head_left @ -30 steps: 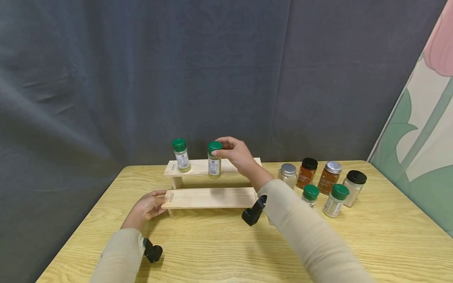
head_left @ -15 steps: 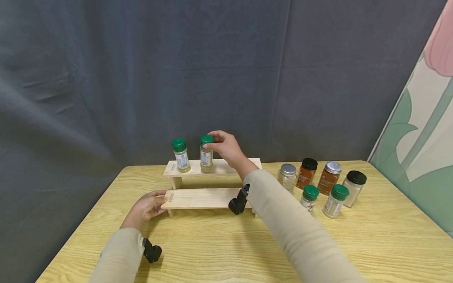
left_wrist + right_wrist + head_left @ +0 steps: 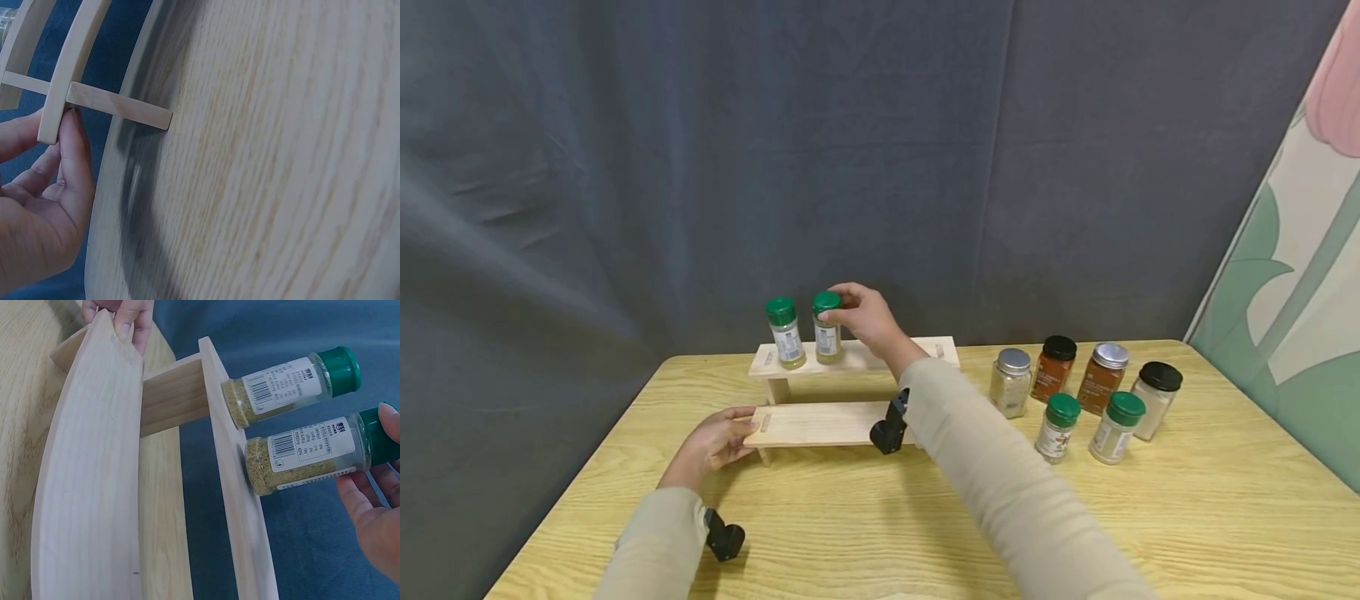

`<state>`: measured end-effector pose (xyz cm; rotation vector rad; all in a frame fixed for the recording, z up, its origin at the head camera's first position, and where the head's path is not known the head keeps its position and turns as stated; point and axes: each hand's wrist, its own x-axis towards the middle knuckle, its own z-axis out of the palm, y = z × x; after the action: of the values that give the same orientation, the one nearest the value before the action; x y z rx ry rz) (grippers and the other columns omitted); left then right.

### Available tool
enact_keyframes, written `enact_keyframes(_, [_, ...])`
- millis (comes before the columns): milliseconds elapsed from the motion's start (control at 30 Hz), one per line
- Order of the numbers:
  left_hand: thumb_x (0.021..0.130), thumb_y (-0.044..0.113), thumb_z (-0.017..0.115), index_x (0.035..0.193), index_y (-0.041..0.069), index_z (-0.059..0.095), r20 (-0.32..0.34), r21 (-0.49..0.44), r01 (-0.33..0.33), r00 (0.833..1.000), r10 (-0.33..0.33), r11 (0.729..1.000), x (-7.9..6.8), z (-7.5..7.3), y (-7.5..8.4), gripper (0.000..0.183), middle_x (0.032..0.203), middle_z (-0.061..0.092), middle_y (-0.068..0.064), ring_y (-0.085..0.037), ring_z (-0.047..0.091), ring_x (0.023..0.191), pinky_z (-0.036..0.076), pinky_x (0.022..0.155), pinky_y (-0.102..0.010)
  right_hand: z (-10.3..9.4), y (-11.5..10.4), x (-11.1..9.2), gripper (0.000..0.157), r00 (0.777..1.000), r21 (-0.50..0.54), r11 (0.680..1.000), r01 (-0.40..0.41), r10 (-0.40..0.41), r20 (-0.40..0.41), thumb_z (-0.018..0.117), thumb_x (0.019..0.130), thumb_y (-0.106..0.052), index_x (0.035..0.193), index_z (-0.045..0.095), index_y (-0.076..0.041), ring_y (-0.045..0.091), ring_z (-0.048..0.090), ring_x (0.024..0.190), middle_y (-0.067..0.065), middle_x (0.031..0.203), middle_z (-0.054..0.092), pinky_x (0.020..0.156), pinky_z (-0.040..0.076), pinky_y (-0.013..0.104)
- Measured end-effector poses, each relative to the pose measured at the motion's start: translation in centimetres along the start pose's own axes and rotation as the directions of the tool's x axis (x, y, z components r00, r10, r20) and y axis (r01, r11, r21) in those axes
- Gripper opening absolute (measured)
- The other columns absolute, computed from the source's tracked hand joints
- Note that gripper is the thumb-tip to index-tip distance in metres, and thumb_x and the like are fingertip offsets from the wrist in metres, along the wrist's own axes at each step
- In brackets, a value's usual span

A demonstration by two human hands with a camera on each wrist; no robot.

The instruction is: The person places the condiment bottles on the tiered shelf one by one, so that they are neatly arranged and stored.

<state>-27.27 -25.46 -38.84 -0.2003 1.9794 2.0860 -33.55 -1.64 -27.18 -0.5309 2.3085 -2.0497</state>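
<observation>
A two-tier wooden rack [image 3: 820, 423] stands on the table. My left hand [image 3: 718, 437] pinches the left end of its lower shelf, thumb on top and fingers beneath; the left wrist view shows the hand [image 3: 47, 187] at that shelf end. My right hand [image 3: 867, 318] grips a spice jar [image 3: 827, 340] by its green cap, upright at the upper shelf. In the right wrist view this spice jar [image 3: 306, 453] has its base right at the shelf board. Just left of it stands a matching green-capped spice jar [image 3: 787, 343], a small gap between the two.
On the table to the right stand several other jars: a silver-lidded jar [image 3: 1011, 385], two red-brown jars [image 3: 1052, 371], a black-lidded jar [image 3: 1154, 400] and two green-capped shakers [image 3: 1056, 432]. A dark curtain [image 3: 880, 167] hangs behind the table.
My right hand has carried the spice jar leftward along the upper shelf, close to the other green-capped jar. The left hand keeps its hold on the lower shelf.
</observation>
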Motion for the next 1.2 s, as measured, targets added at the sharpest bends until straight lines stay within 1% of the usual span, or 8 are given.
enact_keyframes(167, [0.084, 0.000, 0.050, 0.129, -0.009, 0.023, -0.002, 0.024, 0.000, 1.000, 0.000, 1.000, -0.13, -0.09, 0.18, 0.054, 0.079, 0.057, -0.003, -0.010, 0.058, 0.065, 0.048, 0.058, -0.023, 0.60, 0.18, 0.08, 0.042, 1.000, -0.022, 1.000, 0.000, 0.000, 0.004, 0.064, 0.076, -0.006, 0.116, 0.050, -0.005, 0.021, 0.051, 0.092, 0.010, 0.100, 0.054, 0.081, 0.042, 0.036])
enact_keyframes(333, [0.085, 0.001, 0.050, 0.130, -0.009, 0.022, 0.003, 0.039, 0.000, 1.000, 0.000, 0.999, -0.28, -0.08, 0.31, 0.054, 0.079, 0.056, -0.003, -0.010, 0.058, 0.065, 0.047, 0.057, -0.023, 0.96, 0.10, 0.04, 0.043, 1.000, -0.043, 0.999, 0.006, -0.006, 0.005, 0.063, 0.078, -0.008, 0.118, 0.049, -0.006, 0.021, 0.050, 0.094, 0.009, 0.102, 0.054, 0.083, 0.041, 0.038])
enact_keyframes(433, [0.085, 0.001, 0.050, 0.130, -0.009, 0.021, 0.011, 0.039, -0.003, 1.000, 0.003, 0.999, -0.28, -0.09, 0.28, 0.055, 0.079, 0.056, -0.003, -0.010, 0.058, 0.065, 0.047, 0.058, -0.023, 1.01, 0.04, 0.10, 0.043, 1.000, -0.071, 0.997, 0.003, -0.003, -0.005, 0.063, 0.079, -0.010, 0.119, 0.049, -0.006, 0.020, 0.050, 0.095, 0.008, 0.103, 0.054, 0.082, 0.042, 0.035])
enact_keyframes(533, [0.085, 0.000, 0.050, 0.130, -0.010, 0.020, 0.016, 0.036, 0.000, 1.000, 0.000, 0.999, -0.17, -0.12, 0.23, 0.055, 0.079, 0.056, -0.003, -0.010, 0.058, 0.064, 0.047, 0.058, -0.023, 0.99, -0.01, 0.23, 0.044, 1.000, -0.100, 0.995, -0.002, 0.001, -0.011, 0.063, 0.079, -0.011, 0.120, 0.048, -0.005, 0.020, 0.050, 0.096, 0.008, 0.104, 0.055, 0.080, 0.042, 0.034])
enact_keyframes(767, [0.085, 0.000, 0.048, 0.129, -0.009, 0.023, -0.011, 0.035, 0.014, 1.000, -0.014, 0.999, -0.03, 0.01, 0.01, 0.052, 0.077, 0.056, -0.003, -0.010, 0.058, 0.063, 0.047, 0.056, -0.022, 0.90, -0.02, 0.42, 0.043, 1.000, -0.143, 0.990, -0.016, 0.015, -0.011, 0.063, 0.079, -0.011, 0.119, 0.048, -0.004, 0.020, 0.051, 0.095, 0.009, 0.104, 0.054, 0.079, 0.043, 0.032])
enact_keyframes(933, [0.085, -0.001, 0.048, 0.129, -0.009, 0.023, -0.007, 0.026, 0.008, 1.000, -0.008, 1.000, 0.01, -0.01, -0.07, 0.051, 0.077, 0.057, -0.004, -0.010, 0.058, 0.062, 0.047, 0.056, -0.022, 0.78, 0.02, 0.57, 0.045, 1.000, -0.154, 0.988, -0.014, 0.012, -0.010, 0.063, 0.079, -0.012, 0.120, 0.046, -0.003, 0.021, 0.049, 0.096, 0.010, 0.106, 0.052, 0.079, 0.042, 0.032])
enact_keyframes(1100, [0.085, 0.000, 0.049, 0.130, -0.009, 0.021, 0.010, 0.007, 0.007, 1.000, -0.007, 1.000, 0.21, 0.06, -0.09, 0.054, 0.077, 0.057, -0.003, -0.010, 0.058, 0.063, 0.048, 0.057, -0.022, 0.58, -0.03, 0.62, 0.042, 1.000, -0.154, 0.988, -0.018, 0.014, -0.024, 0.062, 0.079, -0.012, 0.117, 0.048, -0.002, 0.021, 0.050, 0.095, 0.010, 0.104, 0.052, 0.077, 0.043, 0.033])
enact_keyframes(1200, [0.085, -0.001, 0.049, 0.129, -0.009, 0.023, 0.002, 0.004, 0.011, 1.000, -0.011, 1.000, 0.42, 0.13, -0.11, 0.052, 0.077, 0.057, -0.003, -0.010, 0.058, 0.064, 0.048, 0.058, -0.023, 0.44, -0.06, 0.60, 0.040, 0.999, -0.156, 0.988, -0.019, 0.014, -0.033, 0.062, 0.080, -0.012, 0.116, 0.049, -0.003, 0.021, 0.050, 0.095, 0.010, 0.104, 0.052, 0.077, 0.043, 0.032])
